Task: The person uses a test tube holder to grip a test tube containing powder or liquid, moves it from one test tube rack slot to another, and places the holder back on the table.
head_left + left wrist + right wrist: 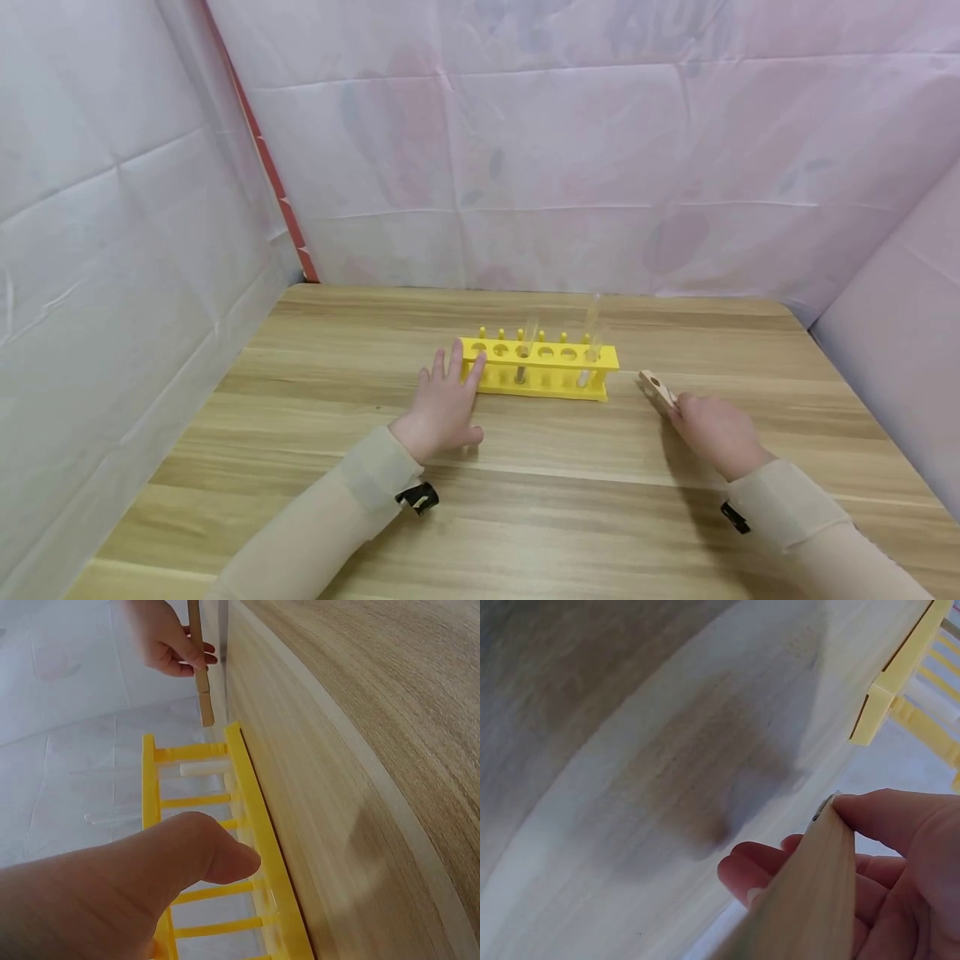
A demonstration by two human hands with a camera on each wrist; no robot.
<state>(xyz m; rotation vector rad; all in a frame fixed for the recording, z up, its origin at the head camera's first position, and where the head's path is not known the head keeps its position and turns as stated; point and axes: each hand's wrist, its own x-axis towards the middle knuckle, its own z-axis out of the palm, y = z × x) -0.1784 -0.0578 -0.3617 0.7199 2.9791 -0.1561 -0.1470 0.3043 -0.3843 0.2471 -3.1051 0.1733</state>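
A yellow test tube rack (540,395) stands on the wooden table. One glass test tube (530,333) with dark contents sits near its middle. At the right end is another test tube (595,343), with something white (583,379) at its bottom. My left hand (444,408) rests at the rack's left end, fingers spread and extended over the top bar; its thumb (232,861) shows before the rack in the left wrist view. To the right of the rack, my right hand (720,433) grips a wooden test tube holder (657,388), whose tip points towards the rack.
The wooden table (300,500) has a rounded far edge. Pale sheets (562,167) hang behind it and at both sides, with a red strip (262,154) at the back left corner. A row of yellow pegs (563,337) rises along the rack's back.
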